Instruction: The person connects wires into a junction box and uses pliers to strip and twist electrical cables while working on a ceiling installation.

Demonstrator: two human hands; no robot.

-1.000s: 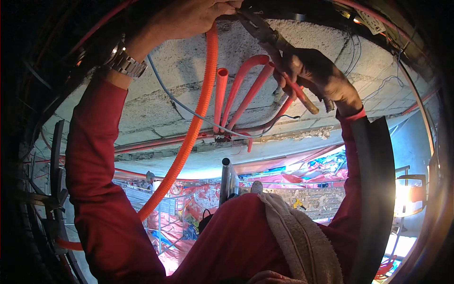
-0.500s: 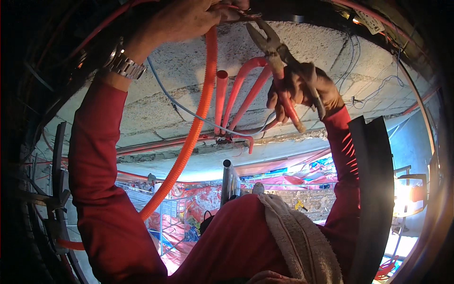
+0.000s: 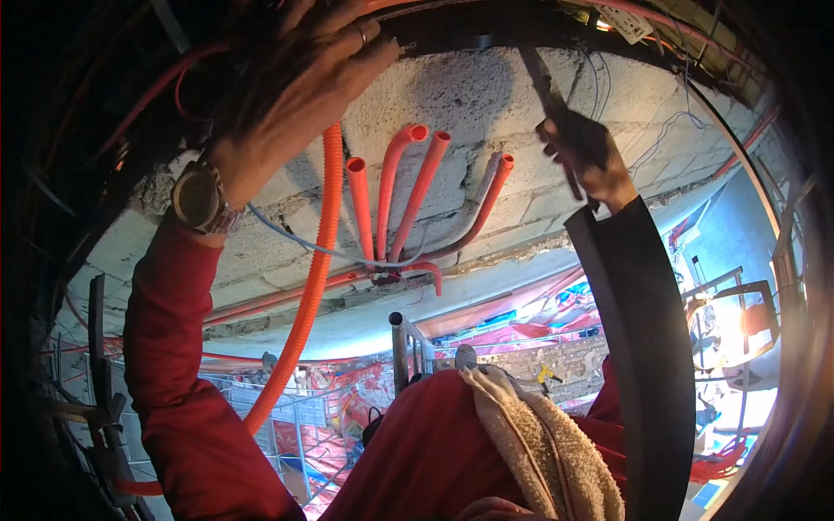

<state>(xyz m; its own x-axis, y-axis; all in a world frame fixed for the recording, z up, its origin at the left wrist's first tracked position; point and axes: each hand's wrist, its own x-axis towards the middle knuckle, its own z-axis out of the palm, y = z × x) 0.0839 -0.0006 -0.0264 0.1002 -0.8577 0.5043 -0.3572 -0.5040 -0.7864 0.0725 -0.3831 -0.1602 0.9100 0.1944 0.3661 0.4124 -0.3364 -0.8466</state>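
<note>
Pliers (image 3: 539, 74) swing away, wrapped in the right hand (image 3: 584, 154) at upper right; left hand (image 3: 287, 113) slides upper left, fingers extended near orange corrugated conduit (image 3: 323, 230), hold unclear, so they're well apart.

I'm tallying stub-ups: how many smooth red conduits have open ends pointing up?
4, clustered mid-picture: leftmost conduit, second conduit, third conduit and, curving off to the right, fourth conduit. Dark edges may hide more.

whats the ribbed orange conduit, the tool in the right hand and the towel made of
Orange conduit: probably plastic, satiny, evenly ridged. Tool: likely steel, straight, dark and dull; blur leaves it open. Towel: probably cotton, matte with fuzzy pile.
</note>
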